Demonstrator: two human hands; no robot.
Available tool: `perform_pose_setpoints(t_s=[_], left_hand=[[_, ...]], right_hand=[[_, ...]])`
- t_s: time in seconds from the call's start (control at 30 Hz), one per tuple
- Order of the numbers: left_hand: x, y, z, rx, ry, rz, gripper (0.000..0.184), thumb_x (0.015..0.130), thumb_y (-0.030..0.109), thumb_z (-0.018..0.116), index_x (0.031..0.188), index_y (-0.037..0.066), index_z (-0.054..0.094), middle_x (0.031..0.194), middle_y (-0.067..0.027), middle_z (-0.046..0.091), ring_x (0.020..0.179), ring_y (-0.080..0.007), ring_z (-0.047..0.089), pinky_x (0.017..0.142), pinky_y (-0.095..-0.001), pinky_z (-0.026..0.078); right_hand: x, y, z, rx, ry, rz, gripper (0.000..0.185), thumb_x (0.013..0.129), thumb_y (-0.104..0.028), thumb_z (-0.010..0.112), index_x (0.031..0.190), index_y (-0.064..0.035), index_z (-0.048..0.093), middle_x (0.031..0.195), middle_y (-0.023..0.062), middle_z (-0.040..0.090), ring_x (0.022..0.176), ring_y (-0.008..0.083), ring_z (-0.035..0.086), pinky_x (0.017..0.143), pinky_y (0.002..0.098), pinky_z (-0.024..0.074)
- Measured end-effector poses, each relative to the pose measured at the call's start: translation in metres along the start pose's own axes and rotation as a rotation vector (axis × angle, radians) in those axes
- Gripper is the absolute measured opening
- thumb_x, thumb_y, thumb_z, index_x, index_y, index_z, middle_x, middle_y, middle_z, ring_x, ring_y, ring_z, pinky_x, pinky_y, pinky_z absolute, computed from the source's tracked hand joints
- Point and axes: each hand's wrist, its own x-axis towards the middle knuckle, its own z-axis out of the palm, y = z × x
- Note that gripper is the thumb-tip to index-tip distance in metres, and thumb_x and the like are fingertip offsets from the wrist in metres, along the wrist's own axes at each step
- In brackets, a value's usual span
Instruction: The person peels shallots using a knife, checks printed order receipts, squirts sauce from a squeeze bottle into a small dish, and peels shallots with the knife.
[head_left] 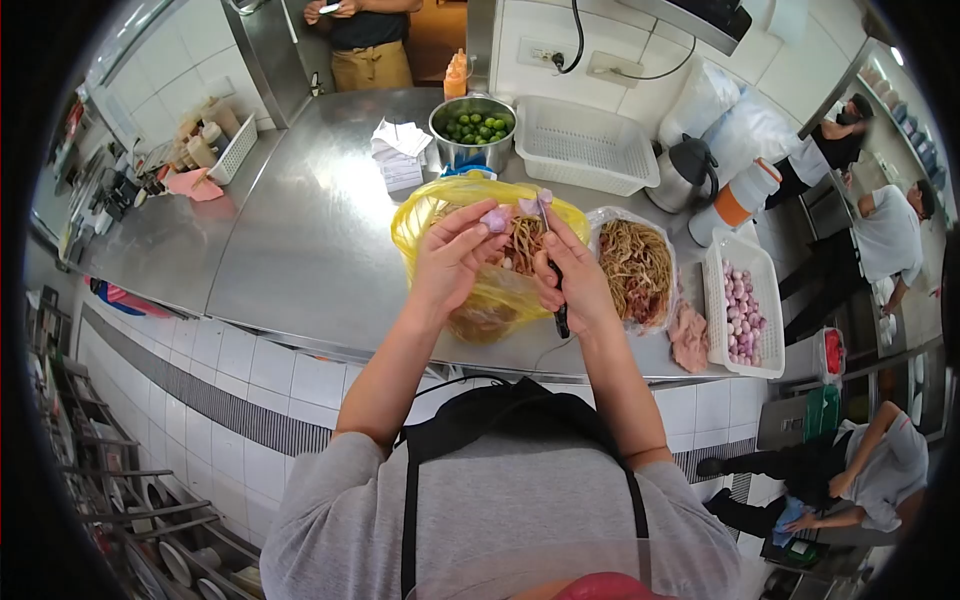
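My left hand (449,262) pinches a small purple shallot (496,219) between thumb and fingertips. In my right hand (580,280) is a small knife (561,320) with a black handle, its blade pointing up and away. A pale purple piece of peel (534,204) shows by the blade. Both hands are above an open yellow plastic bag (408,222) with brownish scraps inside. Right of it sits a clear bag of stringy, root-like trimmings (634,262). Farther right, a white basket (776,350) holds several peeled shallots (740,318), with a pink cloth (689,338) beside it.
Behind the bag stand a steel pot (470,155) of green limes, papers (400,165) and a white crate (590,175). A kettle (684,172) and a white-orange bottle (735,203) are at the right. One person (370,50) stands across the counter; several others work at the right.
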Motion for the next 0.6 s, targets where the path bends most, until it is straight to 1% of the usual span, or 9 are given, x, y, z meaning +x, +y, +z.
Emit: perform_pose_setpoints(t_s=[0.1, 0.2, 0.27, 0.3, 0.37, 0.5, 0.6], left_hand=[[0.001, 0.007, -0.005, 0.014, 0.047, 0.021, 0.032, 0.081, 0.000, 0.049, 0.113, -0.006, 0.046, 0.105, -0.0157, 0.055, 0.091, -0.0195, 0.058, 0.079, -0.0265, 0.050], [0.002, 0.006, -0.002, -0.029, 0.078, 0.010, 0.031, 0.082, -0.001, 0.049, 0.113, -0.006, 0.047, 0.105, -0.0152, 0.055, 0.091, -0.0187, 0.057, 0.079, -0.0256, 0.049], [0.002, 0.005, 0.000, 0.029, 0.081, 0.017, 0.031, 0.082, 0.000, 0.049, 0.113, -0.005, 0.047, 0.104, -0.0140, 0.056, 0.091, -0.0176, 0.057, 0.080, -0.0250, 0.049], [0.003, 0.004, 0.002, 0.031, 0.080, 0.016, 0.031, 0.082, 0.000, 0.049, 0.113, -0.005, 0.047, 0.104, -0.0140, 0.056, 0.091, -0.0176, 0.057, 0.080, -0.0250, 0.049], [0.004, 0.003, 0.005, 0.097, 0.084, 0.016, 0.032, 0.082, 0.000, 0.049, 0.113, -0.005, 0.047, 0.103, -0.0125, 0.056, 0.091, -0.0157, 0.057, 0.080, -0.0240, 0.048], [0.006, 0.002, 0.008, 0.113, 0.069, 0.038, 0.032, 0.082, 0.001, 0.050, 0.113, -0.005, 0.047, 0.102, -0.0117, 0.056, 0.091, -0.0146, 0.057, 0.080, -0.0234, 0.048], [0.008, 0.003, 0.008, 0.049, 0.129, -0.015, 0.032, 0.082, 0.002, 0.050, 0.114, -0.005, 0.046, 0.102, -0.0114, 0.056, 0.091, -0.0147, 0.057, 0.080, -0.0232, 0.048]], right_hand=[[0.002, 0.001, 0.003, 0.020, -0.018, 0.023, 0.044, 0.091, -0.022, 0.040, 0.133, -0.0193, 0.027, 0.053, -0.0022, 0.033, 0.037, 0.0061, 0.030, 0.034, 0.0196, 0.0277], [-0.001, 0.000, 0.002, 0.000, 0.019, 0.042, 0.044, 0.091, -0.022, 0.039, 0.133, -0.0191, 0.027, 0.053, -0.0020, 0.033, 0.037, 0.0061, 0.030, 0.035, 0.0197, 0.0279], [-0.001, 0.002, 0.000, 0.064, -0.079, 0.082, 0.044, 0.091, -0.023, 0.038, 0.133, -0.0188, 0.027, 0.052, -0.0018, 0.034, 0.037, 0.0062, 0.031, 0.034, 0.0197, 0.0281], [-0.001, 0.002, 0.002, 0.066, -0.078, 0.081, 0.044, 0.091, -0.023, 0.038, 0.133, -0.0188, 0.027, 0.052, -0.0018, 0.034, 0.037, 0.0062, 0.031, 0.034, 0.0197, 0.0281], [-0.001, 0.003, 0.010, 0.099, -0.159, 0.131, 0.044, 0.091, -0.024, 0.037, 0.133, -0.0184, 0.026, 0.052, -0.0015, 0.034, 0.037, 0.0063, 0.031, 0.034, 0.0195, 0.0284], [0.007, 0.007, 0.012, 0.095, -0.139, 0.059, 0.043, 0.091, -0.023, 0.038, 0.133, -0.0184, 0.027, 0.052, -0.0012, 0.034, 0.037, 0.0062, 0.030, 0.034, 0.0194, 0.0288], [0.007, 0.006, 0.014, 0.007, -0.118, 0.043, 0.043, 0.091, -0.022, 0.038, 0.133, -0.0183, 0.028, 0.052, -0.0013, 0.034, 0.037, 0.0060, 0.029, 0.034, 0.0194, 0.0290]])
